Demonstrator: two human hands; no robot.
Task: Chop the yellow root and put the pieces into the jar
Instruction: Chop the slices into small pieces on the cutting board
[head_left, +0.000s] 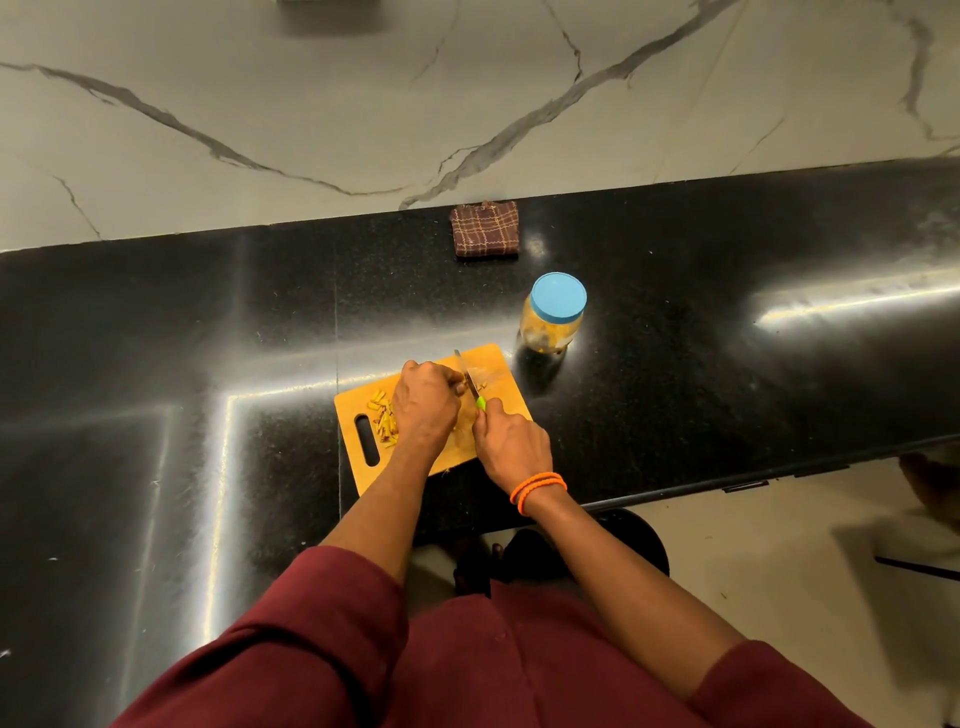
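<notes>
On cutting board (498, 364), right hand (511, 447) gripping knife (470, 382), left hand (426, 405) curled

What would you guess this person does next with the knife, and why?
Probably another cut. The right hand grips the green-handled knife with its blade right beside the left hand's fingertips, which seem to pin something on the cutting board. The jar has its blue lid on, so the cut pieces likely wait.
</notes>
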